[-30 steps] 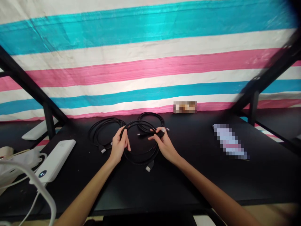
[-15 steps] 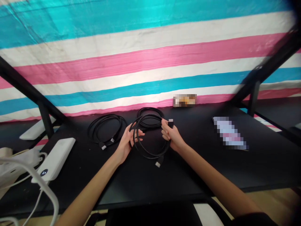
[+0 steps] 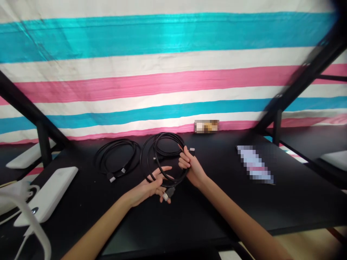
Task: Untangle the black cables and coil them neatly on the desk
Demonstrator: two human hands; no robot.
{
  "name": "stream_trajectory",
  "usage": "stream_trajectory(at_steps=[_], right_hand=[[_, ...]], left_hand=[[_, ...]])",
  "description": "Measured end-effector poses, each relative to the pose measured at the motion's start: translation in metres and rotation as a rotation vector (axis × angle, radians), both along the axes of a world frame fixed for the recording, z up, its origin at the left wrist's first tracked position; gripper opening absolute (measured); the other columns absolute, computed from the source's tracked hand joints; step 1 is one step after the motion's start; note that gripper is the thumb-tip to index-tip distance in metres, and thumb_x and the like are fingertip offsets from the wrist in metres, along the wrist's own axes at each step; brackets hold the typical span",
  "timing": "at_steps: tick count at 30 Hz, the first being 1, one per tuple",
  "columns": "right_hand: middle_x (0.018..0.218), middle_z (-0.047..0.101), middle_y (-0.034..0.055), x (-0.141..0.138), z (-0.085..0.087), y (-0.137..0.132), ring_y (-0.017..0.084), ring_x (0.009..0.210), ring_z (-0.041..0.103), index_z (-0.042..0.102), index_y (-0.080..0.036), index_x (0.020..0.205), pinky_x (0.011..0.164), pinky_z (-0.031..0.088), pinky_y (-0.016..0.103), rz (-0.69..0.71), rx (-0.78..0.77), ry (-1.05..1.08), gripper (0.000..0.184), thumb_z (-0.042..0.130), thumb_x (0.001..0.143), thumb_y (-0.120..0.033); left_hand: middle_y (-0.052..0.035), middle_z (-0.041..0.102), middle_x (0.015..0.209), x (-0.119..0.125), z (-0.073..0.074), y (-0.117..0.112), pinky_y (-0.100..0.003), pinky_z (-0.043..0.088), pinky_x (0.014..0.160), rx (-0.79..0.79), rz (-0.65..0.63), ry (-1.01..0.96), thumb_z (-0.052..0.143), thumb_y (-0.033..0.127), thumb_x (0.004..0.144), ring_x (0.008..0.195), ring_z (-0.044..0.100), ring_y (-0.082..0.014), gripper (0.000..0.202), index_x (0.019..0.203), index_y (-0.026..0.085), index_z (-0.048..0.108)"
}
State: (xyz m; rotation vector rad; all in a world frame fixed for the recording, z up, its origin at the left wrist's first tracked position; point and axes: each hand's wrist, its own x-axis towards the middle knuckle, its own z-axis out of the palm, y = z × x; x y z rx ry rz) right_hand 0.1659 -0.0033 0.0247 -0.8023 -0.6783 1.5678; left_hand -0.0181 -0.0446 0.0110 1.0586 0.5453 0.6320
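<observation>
r hand [image 3: 193, 167] grips cable [image 3: 170, 192], l hand [image 3: 150, 185] splayed

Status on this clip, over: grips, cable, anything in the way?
Right grip closed on looped black cable. Left grip open-fingered at its lower loops, near a plug. Second coil behind, overlapped in view; third coil left, on the table.

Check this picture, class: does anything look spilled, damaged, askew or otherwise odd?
Nothing looks spilled or damaged. The oddity is mosaic blur covering the flat object at right on the black table and the small object at its back, hiding what they are. The black cable in the right hand looks intact.
</observation>
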Motion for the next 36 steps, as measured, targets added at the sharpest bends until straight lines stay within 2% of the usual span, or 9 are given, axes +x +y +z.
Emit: stream_trajectory(at_steps=[3, 9, 12, 16, 19, 23, 26, 29, 36], right_hand=[[0.046, 0.021, -0.0103, 0.0, -0.001, -0.001, 0.004, 0.039, 0.016, 0.031, -0.021, 0.056, 0.036, 0.021, 0.019, 0.017, -0.03, -0.029, 0.049, 0.071, 0.067, -0.048], [0.048, 0.03, -0.0098, -0.002, -0.009, -0.004, 0.006, 0.043, 0.031, 0.058, -0.02, 0.088, 0.044, 0.033, 0.019, 0.051, -0.019, -0.033, 0.023, 0.067, 0.071, -0.032], [0.05, 0.037, -0.0094, -0.003, -0.013, -0.005, 0.007, 0.047, 0.041, 0.059, -0.02, 0.102, 0.051, 0.04, 0.02, 0.034, 0.006, -0.101, 0.033, 0.066, 0.072, -0.032], [0.053, 0.047, -0.0088, -0.001, -0.016, -0.002, 0.01, 0.054, 0.054, 0.056, -0.021, 0.094, 0.062, 0.047, 0.025, -0.012, 0.035, -0.163, 0.032, 0.069, 0.069, -0.035], [0.056, 0.053, -0.0077, 0.001, -0.018, 0.0, 0.013, 0.06, 0.061, 0.053, -0.022, 0.091, 0.066, 0.048, 0.027, -0.026, 0.057, -0.248, 0.031, 0.069, 0.07, -0.037], [0.052, 0.055, -0.0065, -0.002, -0.022, 0.0, 0.014, 0.056, 0.062, 0.053, -0.02, 0.086, 0.067, 0.05, 0.03, 0.0, 0.148, -0.438, 0.029, 0.068, 0.071, -0.039], [0.049, 0.055, -0.0056, -0.005, -0.023, -0.001, 0.016, 0.054, 0.062, 0.053, -0.02, 0.083, 0.063, 0.051, 0.03, 0.022, 0.141, -0.525, 0.03, 0.07, 0.068, -0.041], [0.053, 0.057, -0.0054, -0.006, -0.024, -0.003, 0.016, 0.057, 0.064, 0.054, -0.02, 0.086, 0.057, 0.05, 0.026, 0.053, 0.036, -0.496, 0.031, 0.069, 0.067, -0.04], [0.057, 0.059, -0.0036, -0.006, -0.02, -0.005, 0.016, 0.06, 0.064, 0.058, -0.017, 0.089, 0.054, 0.053, 0.027, 0.086, -0.038, -0.461, 0.029, 0.065, 0.07, -0.037]], left_hand=[[-0.0137, 0.056, 0.116, 0.0, 0.0, 0.001, -0.027, 0.039, 0.054, -0.053, 0.006, -0.008, 0.055, 0.055, 0.079, 0.065, 0.065, -0.0185, 0.058, 0.13, 0.027, 0.045], [-0.0137, 0.057, 0.119, -0.001, -0.004, 0.004, -0.029, 0.039, 0.055, -0.206, 0.061, -0.147, 0.052, 0.06, 0.077, 0.058, 0.059, -0.0142, 0.058, 0.124, 0.025, 0.054], [-0.0144, 0.062, 0.109, -0.003, 0.0, 0.009, -0.03, 0.042, 0.058, -0.333, 0.203, -0.232, 0.053, 0.06, 0.077, 0.062, 0.057, -0.0146, 0.057, 0.115, 0.018, 0.061], [-0.012, 0.065, 0.094, -0.005, 0.006, 0.019, -0.026, 0.043, 0.058, -0.484, 0.451, -0.344, 0.053, 0.055, 0.08, 0.062, 0.055, -0.0123, 0.049, 0.104, 0.014, 0.064], [-0.0089, 0.065, 0.088, -0.003, 0.002, 0.022, -0.024, 0.042, 0.055, -0.407, 0.571, -0.331, 0.06, 0.046, 0.078, 0.059, 0.054, -0.0101, 0.04, 0.102, 0.014, 0.06], [-0.0001, 0.064, 0.077, 0.006, -0.014, 0.019, -0.021, 0.039, 0.048, -0.026, 0.678, 0.042, 0.075, 0.034, 0.065, 0.048, 0.052, -0.0068, 0.054, 0.109, 0.018, 0.047], [0.0035, 0.062, 0.07, 0.007, -0.023, 0.017, -0.019, 0.034, 0.039, 0.166, 0.711, 0.251, 0.069, 0.039, 0.07, 0.038, 0.049, -0.006, 0.048, 0.105, 0.019, 0.043], [0.0028, 0.063, 0.066, 0.004, -0.021, 0.017, -0.018, 0.029, 0.033, 0.194, 0.73, 0.295, 0.059, 0.045, 0.077, 0.031, 0.045, -0.0057, 0.04, 0.102, 0.019, 0.043], [0.0014, 0.062, 0.052, 0.006, -0.002, 0.014, -0.015, 0.026, 0.028, 0.091, 0.82, 0.294, 0.064, 0.049, 0.071, 0.027, 0.042, -0.0059, 0.039, 0.075, 0.02, 0.039]])
